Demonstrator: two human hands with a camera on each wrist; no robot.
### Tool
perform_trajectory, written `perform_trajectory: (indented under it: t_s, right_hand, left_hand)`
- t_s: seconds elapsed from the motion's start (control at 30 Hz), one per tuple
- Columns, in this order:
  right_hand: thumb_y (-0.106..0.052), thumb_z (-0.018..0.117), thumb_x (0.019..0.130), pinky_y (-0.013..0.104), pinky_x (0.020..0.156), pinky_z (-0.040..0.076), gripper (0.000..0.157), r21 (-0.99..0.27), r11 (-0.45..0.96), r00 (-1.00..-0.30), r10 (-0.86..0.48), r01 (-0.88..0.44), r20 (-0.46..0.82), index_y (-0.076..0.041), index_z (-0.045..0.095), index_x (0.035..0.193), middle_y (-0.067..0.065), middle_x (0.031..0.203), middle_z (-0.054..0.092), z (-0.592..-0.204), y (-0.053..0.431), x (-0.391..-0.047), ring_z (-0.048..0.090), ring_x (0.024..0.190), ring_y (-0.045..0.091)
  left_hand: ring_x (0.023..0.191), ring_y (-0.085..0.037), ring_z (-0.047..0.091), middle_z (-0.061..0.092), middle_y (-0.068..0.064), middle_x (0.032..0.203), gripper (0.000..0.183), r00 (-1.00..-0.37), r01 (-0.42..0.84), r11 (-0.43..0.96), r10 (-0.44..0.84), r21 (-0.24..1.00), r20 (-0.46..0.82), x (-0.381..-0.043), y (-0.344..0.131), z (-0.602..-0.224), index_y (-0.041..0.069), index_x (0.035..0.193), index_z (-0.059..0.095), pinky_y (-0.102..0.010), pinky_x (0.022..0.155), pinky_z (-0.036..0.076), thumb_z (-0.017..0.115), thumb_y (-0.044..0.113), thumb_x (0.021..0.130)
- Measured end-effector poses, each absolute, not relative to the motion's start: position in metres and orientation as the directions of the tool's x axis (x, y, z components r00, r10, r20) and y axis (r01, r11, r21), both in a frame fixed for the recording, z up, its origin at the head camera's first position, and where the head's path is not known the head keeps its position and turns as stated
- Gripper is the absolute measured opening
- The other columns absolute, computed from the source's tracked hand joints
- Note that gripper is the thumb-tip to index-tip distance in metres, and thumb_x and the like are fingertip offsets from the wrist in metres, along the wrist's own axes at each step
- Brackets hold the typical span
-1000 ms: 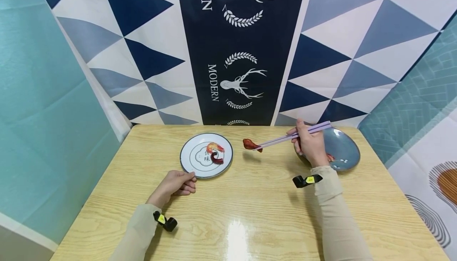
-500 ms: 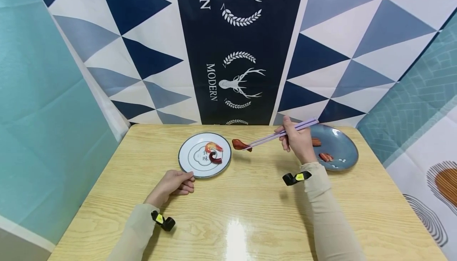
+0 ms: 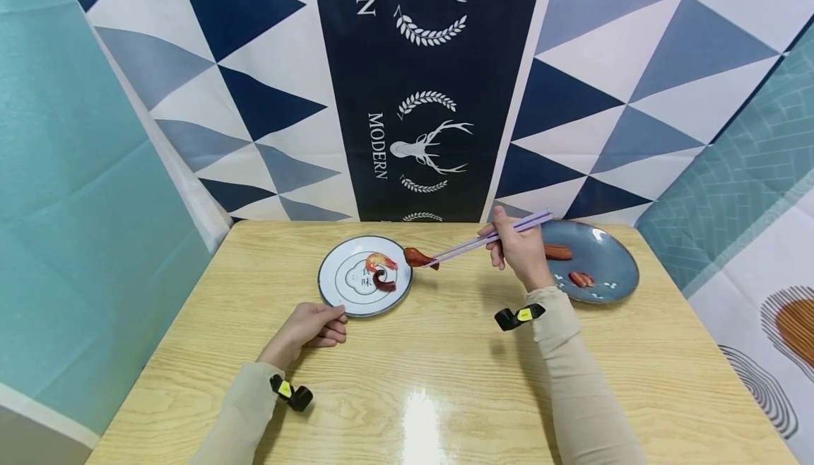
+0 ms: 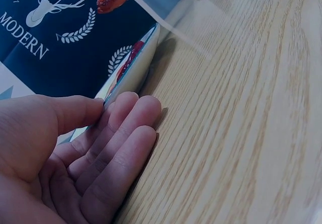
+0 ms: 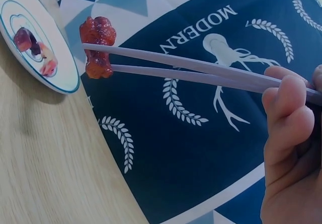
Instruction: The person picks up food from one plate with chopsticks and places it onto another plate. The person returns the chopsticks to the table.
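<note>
My right hand [image 3: 523, 253] grips a pair of lilac chopsticks [image 3: 473, 244]. Between their tips hangs a glazed reddish-brown piece of food [image 3: 418, 258], like a small chicken drumstick, held above the table by the right rim of a white plate [image 3: 337, 288]. In the right wrist view the chopsticks [image 5: 191, 69] clasp this piece [image 5: 98, 48] across its middle. A shrimp [image 3: 380, 261] and a dark red curled piece [image 3: 383, 282] lie on the white plate. My left hand [image 3: 313, 325] pinches the plate's near rim; in the left wrist view the thumb [image 4: 83, 114] lies on the edge.
On the right of the wooden table [image 3: 381, 394] stands a blue-grey plate [image 3: 607, 260], bearing a brown strip [image 3: 557, 251] and a red-and-white sliced piece [image 3: 581, 279]. A patterned cloth [image 3: 432, 76] hangs behind the table's far edge.
My right hand has moved left, carrying the drumstick-like piece in the chopsticks from between the plates to the white plate's rim. More of the blue-grey plate shows. The left hand stays at the rim.
</note>
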State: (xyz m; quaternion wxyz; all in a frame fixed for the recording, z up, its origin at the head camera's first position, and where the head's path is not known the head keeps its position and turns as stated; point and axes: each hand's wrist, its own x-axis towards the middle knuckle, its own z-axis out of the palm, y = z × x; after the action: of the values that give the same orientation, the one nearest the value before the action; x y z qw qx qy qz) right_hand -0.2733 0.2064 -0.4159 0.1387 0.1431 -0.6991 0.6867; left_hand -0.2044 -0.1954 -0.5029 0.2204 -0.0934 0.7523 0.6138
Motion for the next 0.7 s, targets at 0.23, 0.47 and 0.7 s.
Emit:
perform_trajectory:
  t_s: [0.23, 0.47, 0.7]
  right_hand:
    - [-0.039, 0.054, 0.107, 0.030, 0.027, 0.040, 0.062, -0.918, 0.012, -0.918, -0.017, -0.396, 0.396, 0.017, 0.069, 0.085, 0.006, 0.051, 0.062, -0.418, 0.203, -0.274, 0.050, 0.030, 0.017]
    - [-0.040, 0.055, 0.107, 0.029, 0.027, 0.040, 0.063, -0.923, -0.008, -0.923, -0.018, -0.385, 0.386, 0.018, 0.068, 0.086, 0.006, 0.052, 0.062, -0.419, 0.198, -0.274, 0.050, 0.031, 0.015]
    - [-0.040, 0.054, 0.107, 0.029, 0.029, 0.041, 0.062, -0.925, 0.025, -0.925, -0.030, -0.380, 0.380, 0.016, 0.070, 0.086, 0.009, 0.052, 0.062, -0.419, 0.193, -0.270, 0.050, 0.032, 0.014]
  left_hand:
    - [0.066, -0.010, 0.072, 0.075, -0.006, 0.081, 0.034, -0.884, -0.416, 0.228, 0.127, 0.881, -0.450, -0.204, -0.195, -0.502, -0.001, 0.103, 0.073, -0.024, 0.064, 0.064, 0.062, 0.032, 0.104]
    - [0.066, -0.011, 0.073, 0.075, -0.006, 0.080, 0.034, -0.886, -0.411, 0.225, 0.126, 0.883, -0.445, -0.204, -0.195, -0.503, -0.002, 0.103, 0.073, -0.024, 0.064, 0.064, 0.062, 0.031, 0.104]
    - [0.066, -0.011, 0.073, 0.075, -0.006, 0.080, 0.034, -0.888, -0.411, 0.225, 0.123, 0.884, -0.444, -0.204, -0.195, -0.504, -0.001, 0.102, 0.073, -0.024, 0.064, 0.064, 0.063, 0.031, 0.104]
